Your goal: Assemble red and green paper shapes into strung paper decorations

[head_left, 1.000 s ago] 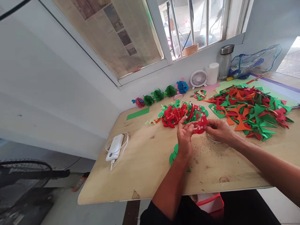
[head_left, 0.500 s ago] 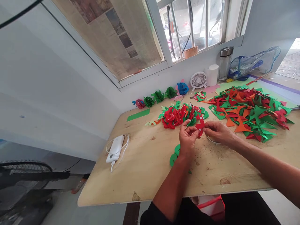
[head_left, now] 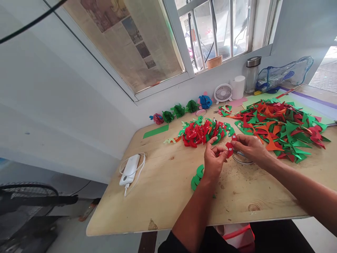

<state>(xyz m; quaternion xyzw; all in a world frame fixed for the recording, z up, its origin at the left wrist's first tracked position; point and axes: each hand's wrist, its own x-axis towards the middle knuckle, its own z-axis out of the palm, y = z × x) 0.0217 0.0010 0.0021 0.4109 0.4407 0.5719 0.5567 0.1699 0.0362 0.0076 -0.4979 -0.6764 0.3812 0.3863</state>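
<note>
A red paper cutout with small white squares on it is pinched in my left hand, between thumb and fingers. The fingertips of my right hand are closed on the upper end of red paper at the same spot; whether this is one piece or two I cannot tell. Beneath the right hand shows part of a round, pale-rimmed object, mostly covered. Just beyond my hands lies a heap of red cutouts with green ones mixed in. Beside my left forearm are curved green cutouts, partly hidden by it.
Red, green and orange paper scraps are piled at the right. A white power bank with a cable lies at the left. Along the wall stand green paper ornaments, a small fan, a white cylinder and a glass bottle.
My right hand has shifted slightly rightward and the red paper has turned, showing more white squares. More of the round object beneath it shows. The camera view has tilted slightly.
</note>
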